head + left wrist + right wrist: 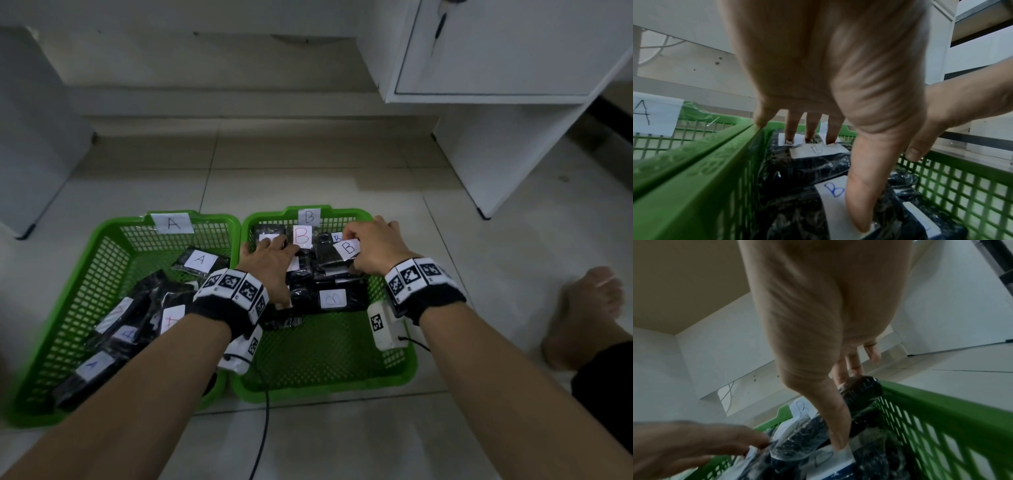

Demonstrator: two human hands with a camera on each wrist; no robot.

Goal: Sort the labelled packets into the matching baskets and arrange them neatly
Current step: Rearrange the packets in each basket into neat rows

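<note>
Two green mesh baskets stand side by side on the floor: basket A (pixel 113 233) on the left, basket B (pixel 342 387) on the right. Each holds several black packets with white labels. My left hand (pixel 272 251) lies flat on B packets (pixel 803 167) at the far left of basket B; its straight fingers (pixel 792 129) press on their labels and its thumb (pixel 863 186) rests on a blue-B label. My right hand (pixel 364 248) grips a B packet (pixel 327 256), tilted above the pile at the far right, thumb (pixel 836 426) on top and fingers curled round its far end (pixel 863 392).
A white cabinet (pixel 496 68) stands behind at the right and a grey block (pixel 30 137) at the left. A bare foot (pixel 589 308) rests on the tiles right of basket B. A black cable (pixel 265 428) runs from the left wrist toward me.
</note>
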